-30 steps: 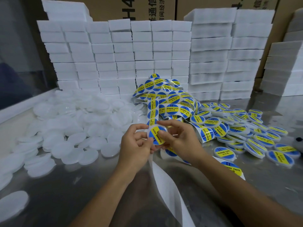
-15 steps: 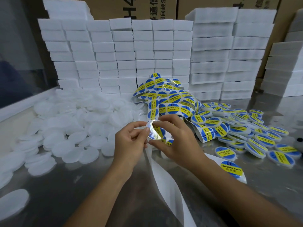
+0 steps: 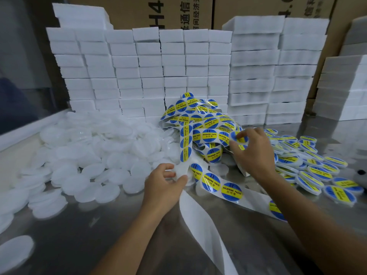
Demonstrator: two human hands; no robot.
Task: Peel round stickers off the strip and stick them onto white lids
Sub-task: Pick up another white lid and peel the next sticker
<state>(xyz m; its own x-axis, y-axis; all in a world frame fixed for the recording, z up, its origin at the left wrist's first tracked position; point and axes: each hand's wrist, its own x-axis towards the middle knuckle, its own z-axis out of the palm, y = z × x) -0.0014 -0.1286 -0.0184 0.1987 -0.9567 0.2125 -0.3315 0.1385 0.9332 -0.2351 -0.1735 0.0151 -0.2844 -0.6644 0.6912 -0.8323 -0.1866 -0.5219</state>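
Head view: my right hand (image 3: 256, 151) seemingly pinches a labelled white plastic lid (image 3: 239, 138) above the finished heap (image 3: 309, 167); my left hand (image 3: 164, 185) pinches the white sticker strip (image 3: 218, 185); many bare lids (image 3: 89, 151) remain.

Two hands (image 3: 162, 185); one sticker strip (image 3: 218, 185); lids (image 3: 99, 155) uncountable.

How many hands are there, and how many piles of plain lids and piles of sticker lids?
Hands: 2, the left hand holding the sticker strip, the right hand pinching a stickered lid
Piles of plain white lids: 1
Piles of stickered lids: 1
Total: 4
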